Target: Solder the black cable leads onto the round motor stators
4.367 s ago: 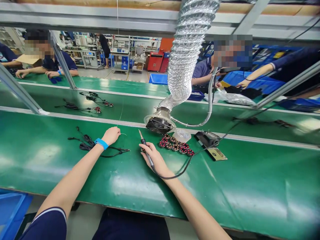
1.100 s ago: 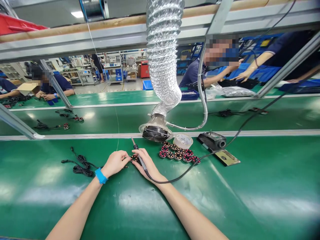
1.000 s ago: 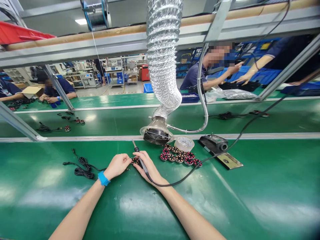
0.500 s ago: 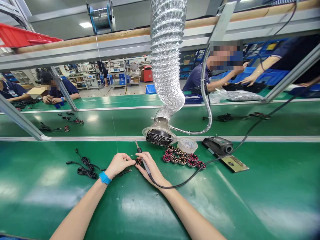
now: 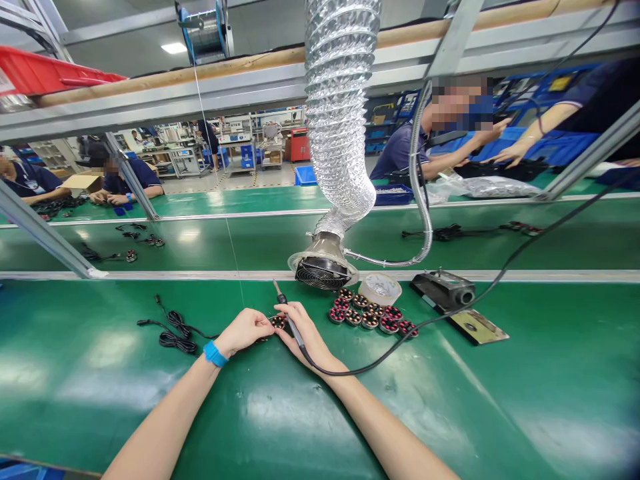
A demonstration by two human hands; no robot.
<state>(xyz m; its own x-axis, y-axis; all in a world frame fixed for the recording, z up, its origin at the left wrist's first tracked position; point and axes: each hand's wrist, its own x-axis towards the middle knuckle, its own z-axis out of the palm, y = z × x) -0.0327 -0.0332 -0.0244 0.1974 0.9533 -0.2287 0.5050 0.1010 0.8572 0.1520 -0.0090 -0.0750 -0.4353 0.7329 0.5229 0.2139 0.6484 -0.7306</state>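
Note:
My right hand (image 5: 306, 333) is closed around a soldering iron (image 5: 292, 325), its bare tip pointing up and away from me. Against the fingers of that hand rests a small round motor stator (image 5: 279, 323) with dark and copper-coloured windings. My left hand (image 5: 246, 331), a blue band on its wrist, pinches at the stator's left edge. A thin solder wire (image 5: 230, 233) runs down from a spool (image 5: 206, 37) to behind this hand; the pinched end is mostly hidden by the fingers. Black cables (image 5: 177, 331) lie coiled to the left, one lead reaching under my left hand.
Several similar stators (image 5: 370, 320) sit right of my hands, beside a roll of clear tape (image 5: 380, 289). A soldering iron stand (image 5: 443, 292) is further right. A fume extractor fan (image 5: 323, 272) hangs above. The iron's cord (image 5: 380, 360) crosses my right forearm. Co-workers sit across the bench.
My left fingers have moved closer to the stator, and the wire loop seen between them is now hardly visible. My right hand keeps its hold on the iron. The view has shifted slightly.

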